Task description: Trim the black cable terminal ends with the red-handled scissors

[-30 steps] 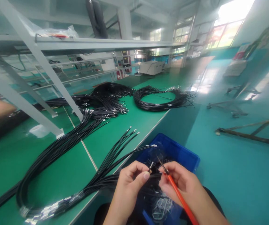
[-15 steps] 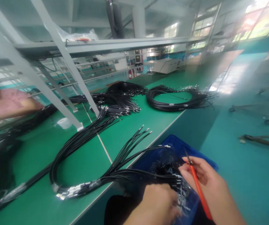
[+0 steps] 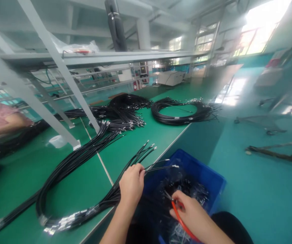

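My left hand is closed around a few thin black cables whose pale-tipped ends stick out to the right over the blue bin. More loose cable ends fan out just behind it, from the same bundle. My right hand holds red-handled snips, their slim metal tips pointing up and left above the bin. Under both hands stands the blue bin, with clear plastic scraps and small dark bits in it. The curved cable bundle lies on the green table, wrapped with clear tape.
A large cable coil and piled cables lie farther back on the green table. White shelf posts rise from it beside a tape roll. At far left is a person's pink sleeve.
My left hand has moved up and left from the bin onto the cables. My right hand has come lower and left with the snips. The view has shifted slightly right.
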The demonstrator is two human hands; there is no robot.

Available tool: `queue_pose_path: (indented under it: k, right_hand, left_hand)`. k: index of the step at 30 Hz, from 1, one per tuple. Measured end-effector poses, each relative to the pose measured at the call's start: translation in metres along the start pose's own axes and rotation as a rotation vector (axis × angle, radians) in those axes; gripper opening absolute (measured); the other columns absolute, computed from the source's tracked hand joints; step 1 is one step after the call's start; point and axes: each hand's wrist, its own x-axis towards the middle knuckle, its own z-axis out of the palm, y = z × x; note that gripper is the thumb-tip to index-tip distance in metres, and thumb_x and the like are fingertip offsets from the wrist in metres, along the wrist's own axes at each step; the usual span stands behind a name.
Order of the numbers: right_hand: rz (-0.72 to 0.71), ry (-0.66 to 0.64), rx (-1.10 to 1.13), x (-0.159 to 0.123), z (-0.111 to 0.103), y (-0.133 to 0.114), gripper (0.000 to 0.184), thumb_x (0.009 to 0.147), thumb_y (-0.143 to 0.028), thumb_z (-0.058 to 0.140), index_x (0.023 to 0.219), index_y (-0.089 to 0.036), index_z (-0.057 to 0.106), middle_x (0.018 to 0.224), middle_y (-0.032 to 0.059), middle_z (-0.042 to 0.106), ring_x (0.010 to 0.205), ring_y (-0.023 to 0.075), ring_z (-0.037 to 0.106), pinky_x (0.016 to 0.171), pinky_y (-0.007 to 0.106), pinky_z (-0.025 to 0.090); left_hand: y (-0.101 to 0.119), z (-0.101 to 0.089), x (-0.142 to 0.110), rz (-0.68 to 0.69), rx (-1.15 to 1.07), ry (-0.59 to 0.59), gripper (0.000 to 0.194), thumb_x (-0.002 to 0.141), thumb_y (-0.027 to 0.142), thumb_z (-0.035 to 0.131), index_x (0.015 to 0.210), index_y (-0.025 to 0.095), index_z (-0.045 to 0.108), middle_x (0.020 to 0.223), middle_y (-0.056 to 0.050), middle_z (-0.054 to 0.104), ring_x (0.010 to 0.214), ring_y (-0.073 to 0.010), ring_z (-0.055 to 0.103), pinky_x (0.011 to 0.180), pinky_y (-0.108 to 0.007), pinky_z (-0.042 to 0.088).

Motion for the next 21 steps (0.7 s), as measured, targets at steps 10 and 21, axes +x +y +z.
queue_pose_path:
  k: [10, 21]
  right_hand:
    - [-0.007, 0.221, 0.491, -0.009, -0.03, -0.034, 0.033, 0.074, -0.04, 0.062, 0.098, -0.022, 0.048, 0.069, -0.0035, 0.056, 0.05, 0.0134, 0.053, 0.048, 0.027, 0.045]
    - [-0.022, 0.261, 0.967, -0.023, -0.012, -0.076, 0.037, 0.067, -0.023, 0.074, 0.097, -0.023, 0.053, 0.076, -0.0013, 0.066, 0.065, 0.0128, 0.059, 0.058, 0.022, 0.048]
  left_hand:
    - [0.065, -0.022, -0.029, 0.37, -0.314, -0.068, 0.015, 0.085, 0.017, 0.05, 0.09, 0.024, 0.062, 0.088, -0.002, 0.062, 0.078, -0.0156, 0.059, 0.069, -0.024, 0.044]
    - [0.062, -0.026, -0.042, -0.072, -0.796, -0.222, 0.01, 0.074, 0.022, 0.064, 0.065, 0.017, 0.061, 0.062, 0.001, 0.057, 0.057, -0.012, 0.05, 0.053, -0.02, 0.038]
